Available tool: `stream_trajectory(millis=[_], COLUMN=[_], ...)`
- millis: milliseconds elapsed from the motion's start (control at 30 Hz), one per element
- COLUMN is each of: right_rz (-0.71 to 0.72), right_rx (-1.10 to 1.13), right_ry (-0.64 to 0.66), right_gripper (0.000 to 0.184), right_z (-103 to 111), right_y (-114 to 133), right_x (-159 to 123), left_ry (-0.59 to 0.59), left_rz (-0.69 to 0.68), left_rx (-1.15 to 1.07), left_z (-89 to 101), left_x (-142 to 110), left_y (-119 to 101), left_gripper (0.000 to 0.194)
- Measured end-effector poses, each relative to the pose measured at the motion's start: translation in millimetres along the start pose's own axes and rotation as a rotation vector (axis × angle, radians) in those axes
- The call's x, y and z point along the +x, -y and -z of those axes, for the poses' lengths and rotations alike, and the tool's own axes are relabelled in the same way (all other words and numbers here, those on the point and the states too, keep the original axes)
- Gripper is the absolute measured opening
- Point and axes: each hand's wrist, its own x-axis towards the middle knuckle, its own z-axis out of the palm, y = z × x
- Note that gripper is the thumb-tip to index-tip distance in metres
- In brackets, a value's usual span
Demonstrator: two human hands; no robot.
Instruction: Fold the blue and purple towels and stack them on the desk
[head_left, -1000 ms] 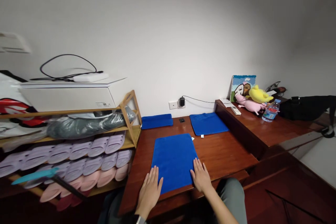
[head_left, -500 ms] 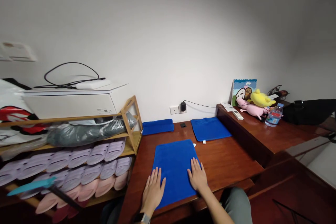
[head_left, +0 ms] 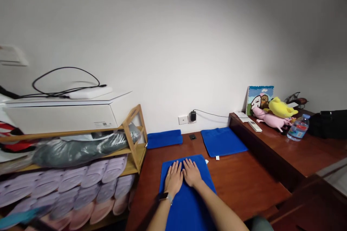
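A blue towel (head_left: 189,202) lies spread flat on the dark red wooden table (head_left: 244,184) in front of me. My left hand (head_left: 173,180) and my right hand (head_left: 192,173) rest side by side on the towel's far half, palms down, fingers stretched out and flat. Neither hand holds anything. A watch sits on my left wrist. Farther back lie a folded blue towel (head_left: 164,139) near the wall and another flat blue towel (head_left: 222,141) to the right.
A wooden rack (head_left: 130,140) at the left holds rows of purple and pink slippers (head_left: 76,184), a grey bag and a white box. A raised wooden ledge (head_left: 273,148) at right carries plush toys (head_left: 273,113), a remote and a water bottle (head_left: 297,128). A charger is plugged into the wall socket (head_left: 187,118).
Both hands have slid from the towel's near corners forward and inward, and now lie together on its far half. The camera view has tipped and shifted.
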Motion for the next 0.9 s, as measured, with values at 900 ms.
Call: stream_trajectory(millis=[900], right_rz=[-0.191], right_rx=[-0.088], right_ry=[-0.173], right_gripper=[0.046], right_z=[10.0], right_y=[-53.6], right_x=[-195.7], left_ry=[-0.086], left_rz=[0.328], left_rx=[0.480], left_z=[95.2], left_x=[-136.3], left_y=[58.5], left_gripper=[0.062])
